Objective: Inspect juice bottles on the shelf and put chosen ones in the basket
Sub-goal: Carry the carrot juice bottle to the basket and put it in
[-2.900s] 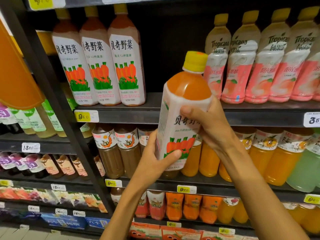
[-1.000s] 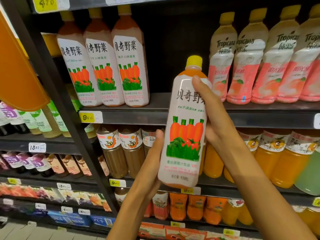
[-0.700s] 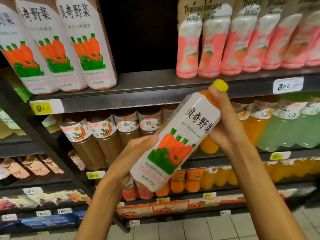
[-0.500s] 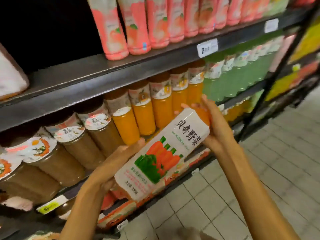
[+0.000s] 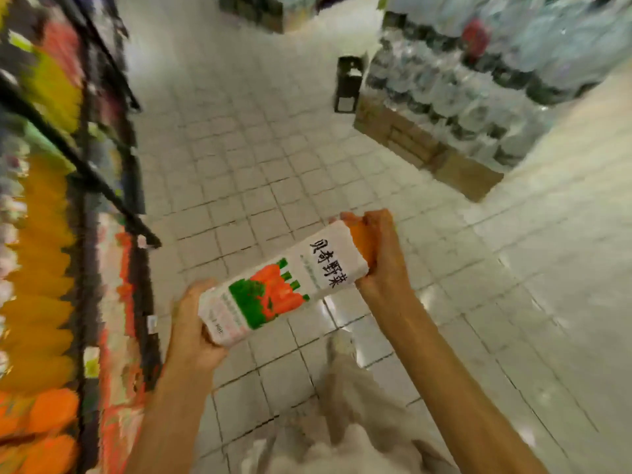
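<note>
White floor tiles (image 5: 260,172) now fill our head view, the shelf (image 5: 85,172) swung off left. We hold the white-labelled orange carrot-juice bottle (image 5: 284,285) tilted low, left hand (image 5: 191,323) gripping its base, right hand (image 5: 379,254) fingers wrapping its neck; likely basket-bound, basket unseen.

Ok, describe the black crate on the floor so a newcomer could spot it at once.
Start from the big stack of shrink-wrapped water bottles on cardboard boxes at the upper right of the tiled floor. The black crate stands upright at the stack's left corner. It is the only dark, open-framed thing there.
</note>
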`<state>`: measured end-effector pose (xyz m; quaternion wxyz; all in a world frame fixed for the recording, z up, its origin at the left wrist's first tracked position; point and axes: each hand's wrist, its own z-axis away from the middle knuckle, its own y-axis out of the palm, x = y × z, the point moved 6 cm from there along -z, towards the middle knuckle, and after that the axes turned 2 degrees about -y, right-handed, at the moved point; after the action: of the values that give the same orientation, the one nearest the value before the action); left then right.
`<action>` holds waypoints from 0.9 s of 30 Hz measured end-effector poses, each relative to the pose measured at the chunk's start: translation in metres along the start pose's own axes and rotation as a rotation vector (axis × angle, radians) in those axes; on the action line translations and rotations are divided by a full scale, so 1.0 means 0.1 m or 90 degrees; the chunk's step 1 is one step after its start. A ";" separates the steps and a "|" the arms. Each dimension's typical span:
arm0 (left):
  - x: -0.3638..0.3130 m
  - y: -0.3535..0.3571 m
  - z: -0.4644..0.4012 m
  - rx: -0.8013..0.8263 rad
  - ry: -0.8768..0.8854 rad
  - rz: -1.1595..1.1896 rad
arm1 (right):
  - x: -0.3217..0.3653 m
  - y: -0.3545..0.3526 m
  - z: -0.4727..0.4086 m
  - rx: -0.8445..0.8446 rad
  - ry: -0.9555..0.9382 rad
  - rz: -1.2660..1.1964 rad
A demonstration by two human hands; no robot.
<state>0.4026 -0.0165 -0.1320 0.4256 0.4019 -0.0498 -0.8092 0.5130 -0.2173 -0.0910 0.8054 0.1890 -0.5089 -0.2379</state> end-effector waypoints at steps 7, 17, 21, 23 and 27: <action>1.08 2.09 -0.29 0.220 -0.111 -0.304 | 1.11 -2.12 0.11 -0.160 -0.068 -0.255; 3.67 4.83 0.23 0.502 -0.213 -0.648 | 2.36 -4.89 0.98 -0.433 -0.305 -0.476; 4.77 5.64 0.61 0.576 -0.269 -0.794 | 2.61 -5.78 1.46 -0.562 -0.391 -0.556; 5.38 5.99 0.82 0.621 -0.316 -0.854 | 2.72 -6.22 1.66 -0.627 -0.425 -0.569; 6.60 6.67 1.21 0.717 -0.350 -0.967 | 2.98 -7.09 1.98 -0.751 -0.501 -0.598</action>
<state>0.5440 -0.9515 -0.1704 -0.4872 0.2689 -0.2538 -0.7911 0.3072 -0.9795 -0.1799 0.3543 -0.1666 -0.4131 -0.8222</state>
